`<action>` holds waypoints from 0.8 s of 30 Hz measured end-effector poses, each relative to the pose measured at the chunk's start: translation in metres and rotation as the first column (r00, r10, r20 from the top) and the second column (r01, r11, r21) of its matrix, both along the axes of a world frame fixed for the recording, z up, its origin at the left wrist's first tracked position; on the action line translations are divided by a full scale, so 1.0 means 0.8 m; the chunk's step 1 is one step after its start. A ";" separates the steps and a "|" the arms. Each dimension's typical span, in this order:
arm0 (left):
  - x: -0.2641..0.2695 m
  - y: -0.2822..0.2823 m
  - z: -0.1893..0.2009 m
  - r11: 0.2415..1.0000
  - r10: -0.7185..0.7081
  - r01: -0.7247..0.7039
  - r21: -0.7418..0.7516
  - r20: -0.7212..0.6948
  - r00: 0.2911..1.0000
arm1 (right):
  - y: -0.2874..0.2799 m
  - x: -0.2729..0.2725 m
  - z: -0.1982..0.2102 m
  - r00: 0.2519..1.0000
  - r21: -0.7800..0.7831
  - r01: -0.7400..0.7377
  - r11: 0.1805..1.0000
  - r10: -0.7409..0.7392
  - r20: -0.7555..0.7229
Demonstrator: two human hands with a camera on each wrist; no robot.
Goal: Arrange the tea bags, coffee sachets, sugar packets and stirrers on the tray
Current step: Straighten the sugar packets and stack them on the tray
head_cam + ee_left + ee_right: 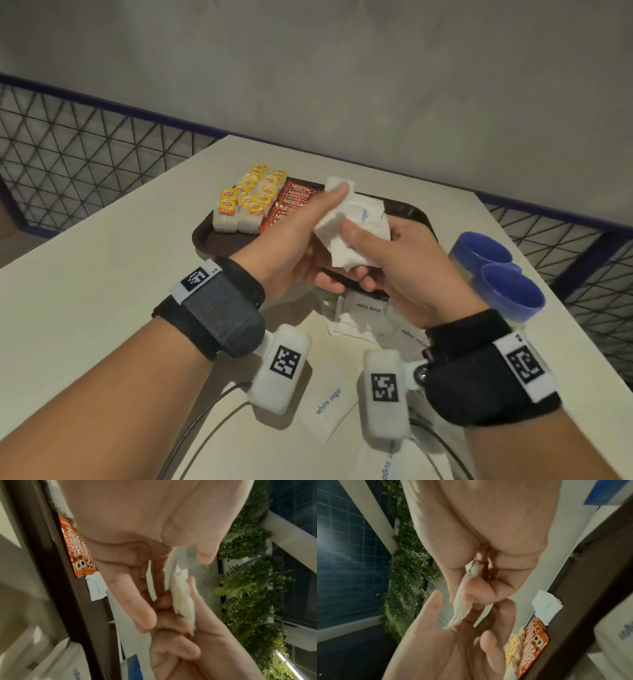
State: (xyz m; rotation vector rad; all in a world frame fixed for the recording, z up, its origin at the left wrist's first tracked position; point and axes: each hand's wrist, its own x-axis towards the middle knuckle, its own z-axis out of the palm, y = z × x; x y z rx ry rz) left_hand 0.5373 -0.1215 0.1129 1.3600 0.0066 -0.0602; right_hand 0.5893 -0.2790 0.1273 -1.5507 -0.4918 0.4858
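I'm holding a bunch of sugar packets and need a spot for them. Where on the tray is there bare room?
The tray is bare along its near left edge, in front of the tea bags and coffee sachets, and at its far right corner beyond the right hand. The left side is crowded. Loose sugar packets litter the table near the wrists.

Two blue cups (498,270) are crowding your surface's (102,274) right edge; loose sugar packets (329,402) are littering its near edge; the left side is lying open.
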 end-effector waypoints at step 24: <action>0.016 -0.005 -0.018 0.975 0.220 -0.220 0.015 -0.024 0.975 | -0.018 0.022 -0.033 0.954 0.101 0.247 0.964 -0.223 -0.199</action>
